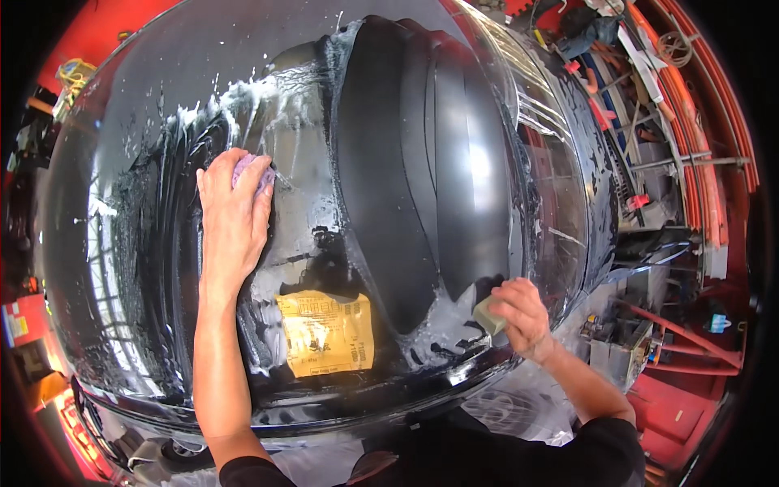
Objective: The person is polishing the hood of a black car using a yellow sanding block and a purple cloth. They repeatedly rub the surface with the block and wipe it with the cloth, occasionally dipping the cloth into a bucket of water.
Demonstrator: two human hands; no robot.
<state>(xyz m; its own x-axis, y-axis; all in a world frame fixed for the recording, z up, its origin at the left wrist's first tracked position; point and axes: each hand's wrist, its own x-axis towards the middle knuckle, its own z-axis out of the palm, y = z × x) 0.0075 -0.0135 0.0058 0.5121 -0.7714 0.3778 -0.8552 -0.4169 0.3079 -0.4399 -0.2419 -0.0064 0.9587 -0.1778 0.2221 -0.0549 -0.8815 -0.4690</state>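
A glossy black car panel (381, 162), wet and streaked with whitish suds, fills the middle of the view. My left hand (233, 195) presses on its left half, fingers closed over a purple sponge (258, 172) that shows between them. Close to the panel's near right edge, my right hand (523, 315) grips a pale green block (489, 315) against the surface. Between my forearms a yellow sheet (326, 334) with dark print, like the back of sandpaper, lies flat on the panel; its underside is hidden.
Along the right stand red metal racks (706, 122) with rods, tools and hoses. A grey metal box (629, 345) sits beside a red frame at the lower right. Clear plastic sheeting (519, 410) hangs below the near edge. Bundled yellow cord (75, 79) is at the upper left.
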